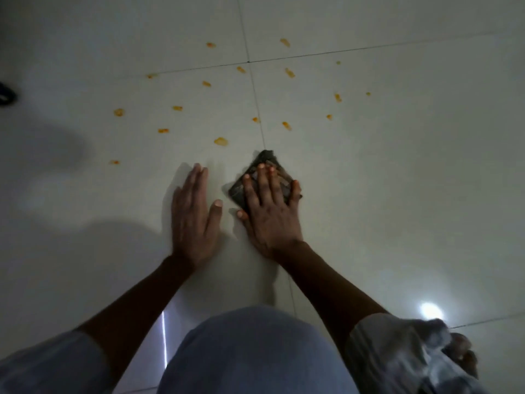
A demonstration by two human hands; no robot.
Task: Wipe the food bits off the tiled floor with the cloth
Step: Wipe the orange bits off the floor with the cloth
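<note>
Cloth (262, 177), dark grey, folded into a small diamond-shaped pad, lies flat on the pale glossy tiled floor (397, 166) beneath the right hand (270, 211); that hand is laid palm-down over it with its fingers (262, 180) spread and flat, holding nothing in a pinch, the thumb touching the floor just beside the pad's near-left edge; the pad's far corner pokes out beyond the fingertips and sits right on a dark grout line (257, 100) running away from the person. Just beside it, the left hand (193, 217) is pressed flat on the bare tile, fingers together and extended, thumb angled out toward the cloth but apart from it; both forearms are bare, with pale sleeves pushed up near the bottom corners of the view, and a knee in light blue fabric (252, 351) sits between the arms at the bottom edge. Beyond the hands, small orange food bits (221, 141) are scattered across the tiles on both sides of the grout line, the nearest one just past the left fingertips and near the cloth's far corner; others lie farther off around the crossing of two grout lines. A bright light reflection (431, 311) glints on the floor near the right sleeve; a dark object (7, 93), too cut off to identify, shows at the left edge.
</note>
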